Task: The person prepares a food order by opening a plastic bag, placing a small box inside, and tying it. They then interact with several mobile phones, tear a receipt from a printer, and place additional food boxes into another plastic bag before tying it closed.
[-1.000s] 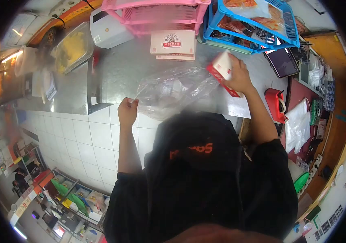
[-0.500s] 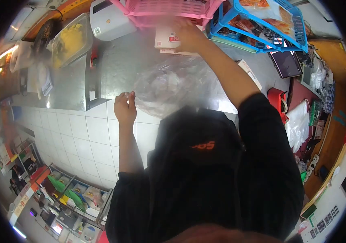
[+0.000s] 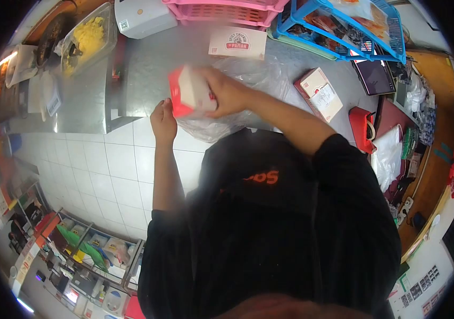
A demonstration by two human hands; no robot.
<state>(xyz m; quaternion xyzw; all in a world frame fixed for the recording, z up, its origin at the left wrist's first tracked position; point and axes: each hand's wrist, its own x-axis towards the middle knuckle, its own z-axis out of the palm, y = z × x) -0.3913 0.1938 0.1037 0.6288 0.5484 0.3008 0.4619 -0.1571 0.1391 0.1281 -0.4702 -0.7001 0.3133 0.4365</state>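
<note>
My right hand [image 3: 227,93] grips a red and white box [image 3: 192,93], tilted above the metal counter. Close to the box's lower left edge is my left hand [image 3: 163,121], its fingers drawn together; whether it pinches anything is too small to tell. Beneath the right hand and forearm lies a clear plastic bag [image 3: 259,72], crumpled on the counter. A printed white box [image 3: 237,42] rests behind it, below the pink basket. To the right sits another box [image 3: 320,94] with a paper slip on top.
Pink basket [image 3: 227,16] and blue rack [image 3: 322,40] stand at the back. A tub of yellow food [image 3: 88,40] and a white device [image 3: 144,18] are at the back left. A tablet [image 3: 374,77] and red pouch [image 3: 362,129] lie at right.
My right hand has come back from the stacked boxes toward my left hand, with one box now in its grip. Another box remains there. The view has shifted slightly.
</note>
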